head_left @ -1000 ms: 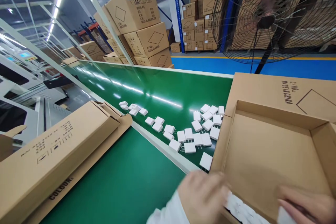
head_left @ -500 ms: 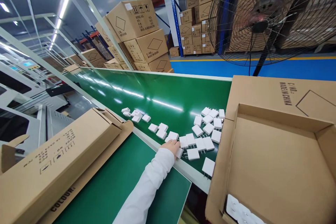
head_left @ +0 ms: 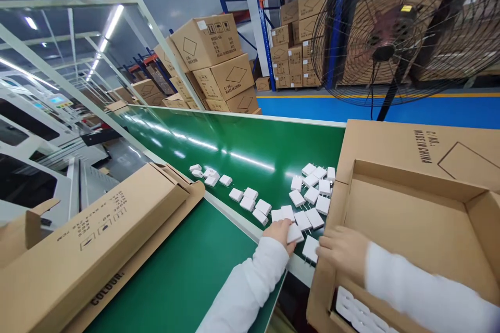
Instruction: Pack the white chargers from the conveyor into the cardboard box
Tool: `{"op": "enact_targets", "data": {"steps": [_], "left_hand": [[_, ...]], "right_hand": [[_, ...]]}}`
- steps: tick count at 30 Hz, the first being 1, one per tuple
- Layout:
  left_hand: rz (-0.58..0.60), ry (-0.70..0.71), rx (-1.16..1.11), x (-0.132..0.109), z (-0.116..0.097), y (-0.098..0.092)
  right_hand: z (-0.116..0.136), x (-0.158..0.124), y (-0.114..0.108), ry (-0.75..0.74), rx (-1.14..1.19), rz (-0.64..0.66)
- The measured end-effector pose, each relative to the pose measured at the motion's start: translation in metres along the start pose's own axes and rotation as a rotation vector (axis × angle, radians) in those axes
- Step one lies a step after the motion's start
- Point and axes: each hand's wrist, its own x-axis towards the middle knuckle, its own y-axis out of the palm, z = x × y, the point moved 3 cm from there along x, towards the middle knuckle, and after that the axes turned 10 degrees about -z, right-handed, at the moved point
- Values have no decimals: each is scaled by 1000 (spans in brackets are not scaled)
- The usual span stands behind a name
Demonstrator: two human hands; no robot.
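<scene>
My left hand [head_left: 278, 233] is closed around a white plug charger [head_left: 295, 234] at the near edge of the green conveyor belt [head_left: 219, 143]. My right hand [head_left: 346, 251] reaches across the near left wall of an open cardboard box [head_left: 402, 218]. Its fingertips are at another white charger [head_left: 311, 248], and motion blur hides whether they grip it. Several more white chargers [head_left: 311, 195] lie loose with their metal prongs showing, between my hands and farther back. A smaller group [head_left: 247, 203] is spread to the left along the belt.
White pieces [head_left: 357, 309] sit in a row inside the box's near edge. A folded carton [head_left: 128, 229] lies at left on the green side table [head_left: 187, 265]. A black fan [head_left: 385, 52] stands behind the belt, near stacked cartons [head_left: 222, 75]. White frame bars cross at left.
My left hand has moved right and now holds a charger. My right hand has come into view from the right, over the box. The camera view has shifted slightly.
</scene>
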Motion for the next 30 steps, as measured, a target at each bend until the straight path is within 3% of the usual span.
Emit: {"op": "enact_targets", "data": {"steps": [4,8,11,14,17,20,23,26,30], "left_hand": [[125,-81,164,-2,-6,8],[111,-76,153,-9,-8,-3],[-21,-152,70,-17,-1,-34],[-242,-249,-327,-23,15,-72],[-374,-323,-1092,-25,29,-95],[-360,-393,-1676,-25,35,-99],[-302,-376,-1859,-26,33,-97],[-284,-293,-1872,-26,29,-95],[-484,-116,-1679,-27,21,-93]], "right_hand": [[23,61,38,-115,-55,29],[31,66,63,-200,-110,54],[29,63,72,-237,-138,68],[25,63,76,-250,-157,73],[20,65,77,-233,-162,75],[18,67,74,-216,-163,79],[20,72,62,-207,-157,101],[11,84,39,-15,14,45],[-28,107,20,504,262,-205]]}}
